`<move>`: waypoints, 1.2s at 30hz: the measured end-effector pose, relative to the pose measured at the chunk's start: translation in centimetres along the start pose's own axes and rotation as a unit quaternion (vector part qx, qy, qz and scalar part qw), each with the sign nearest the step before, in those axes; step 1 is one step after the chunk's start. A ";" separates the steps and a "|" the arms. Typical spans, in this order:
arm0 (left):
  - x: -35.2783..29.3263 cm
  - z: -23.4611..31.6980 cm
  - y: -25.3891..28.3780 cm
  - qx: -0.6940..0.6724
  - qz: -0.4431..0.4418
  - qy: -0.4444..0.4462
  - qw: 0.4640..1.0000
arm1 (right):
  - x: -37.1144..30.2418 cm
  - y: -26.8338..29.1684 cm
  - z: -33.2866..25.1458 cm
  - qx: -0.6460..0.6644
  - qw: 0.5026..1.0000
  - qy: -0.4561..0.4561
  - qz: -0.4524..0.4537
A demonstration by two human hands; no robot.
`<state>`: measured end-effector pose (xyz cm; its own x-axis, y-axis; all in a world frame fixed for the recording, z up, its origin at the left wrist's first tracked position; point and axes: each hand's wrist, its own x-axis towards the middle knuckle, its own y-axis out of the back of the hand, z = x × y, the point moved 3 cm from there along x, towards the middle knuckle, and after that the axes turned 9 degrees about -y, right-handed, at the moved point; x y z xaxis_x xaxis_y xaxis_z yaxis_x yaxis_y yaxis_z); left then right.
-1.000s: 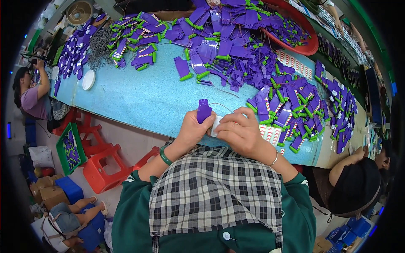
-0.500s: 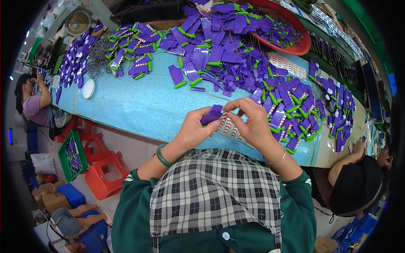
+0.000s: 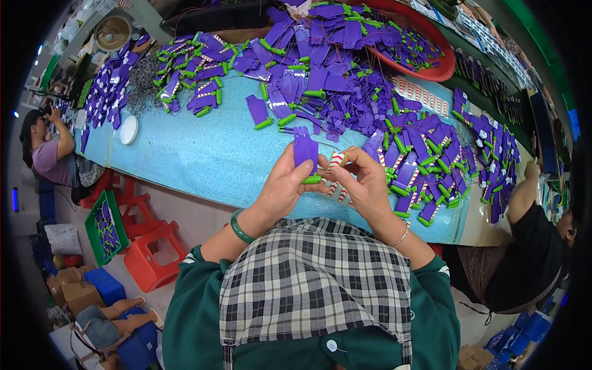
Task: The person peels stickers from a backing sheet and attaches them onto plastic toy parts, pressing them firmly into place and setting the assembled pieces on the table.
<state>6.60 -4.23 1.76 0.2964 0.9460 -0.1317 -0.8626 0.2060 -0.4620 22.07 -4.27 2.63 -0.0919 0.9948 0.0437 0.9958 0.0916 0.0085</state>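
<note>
My left hand (image 3: 285, 185) grips a flat purple plastic piece (image 3: 305, 147) with a green cylinder along its lower end, thumb lying across the front. Close beside it, my right hand (image 3: 365, 182) pinches a small red-and-white striped sticker (image 3: 337, 160) between thumb and fingertips, apart from the purple face. Under my hands lies a sheet of striped stickers (image 3: 338, 193), partly covered by my fingers. A heap of similar purple and green pieces (image 3: 425, 160) spreads just right of my right hand.
A large pile of purple parts (image 3: 333, 74) fills the table's far side, with a red basin (image 3: 441, 71) behind it. A white round lid (image 3: 129, 130) lies left on the blue table (image 3: 185, 148). Red stools (image 3: 154, 256) stand at left. A co-worker (image 3: 518, 259) sits close at right.
My left hand has turned the purple piece upright, its broad face now showing. My right hand has drawn back slightly with a striped sticker visible in its fingers. The right co-worker's arm reaches farther forward.
</note>
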 end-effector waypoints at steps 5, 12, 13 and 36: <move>-0.2 -0.5 -0.2 -0.124 -0.050 0.027 0.991 | 0.3 -0.5 1.1 0.046 0.991 -0.122 -0.043; -0.5 -0.3 -0.5 -0.133 -0.059 0.040 0.988 | 0.2 -0.6 1.4 0.021 0.993 -0.114 -0.038; -0.5 -0.3 -0.5 -0.135 -0.059 0.041 0.988 | 0.2 -0.7 1.5 0.020 0.992 -0.115 -0.038; -0.9 -1.0 -0.9 0.050 -0.115 -0.022 0.992 | -0.5 0.0 -0.7 -0.216 0.965 0.137 0.054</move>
<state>7.49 -5.51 1.37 0.4747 0.8801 0.0064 -0.8106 0.4400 -0.3864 22.13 -4.85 3.34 -0.0444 0.9431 0.3296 0.9102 -0.0978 0.4025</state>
